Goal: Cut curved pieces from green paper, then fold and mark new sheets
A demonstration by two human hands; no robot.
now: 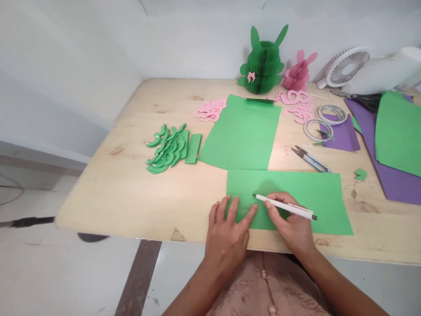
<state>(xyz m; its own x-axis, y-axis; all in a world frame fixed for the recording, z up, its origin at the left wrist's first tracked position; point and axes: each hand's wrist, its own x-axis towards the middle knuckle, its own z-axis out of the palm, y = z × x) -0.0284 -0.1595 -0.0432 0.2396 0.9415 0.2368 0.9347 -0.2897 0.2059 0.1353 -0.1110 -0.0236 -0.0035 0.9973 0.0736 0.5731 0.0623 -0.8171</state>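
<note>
A white pen [284,206] with a dark tip is pinched in my right hand [294,226]. Its tip points left and rests on or just above a green paper sheet [312,188] near the table's front edge. Flat on the left part of that sheet lies my left hand [230,224], fingers spread and nothing held. Faint lines show on the paper beside its fingertips. Just behind, a second green sheet [243,136] meets the first one's back edge.
Left of the sheets lie cut green paper pieces [169,149]; pink paper scraps [211,109] are farther back. Thread snips [311,159], tape rolls [332,115] and purple paper [394,180] lie to the right. A green paper rabbit [265,66], a pink one [297,77] and a fan [348,66] stand by the wall.
</note>
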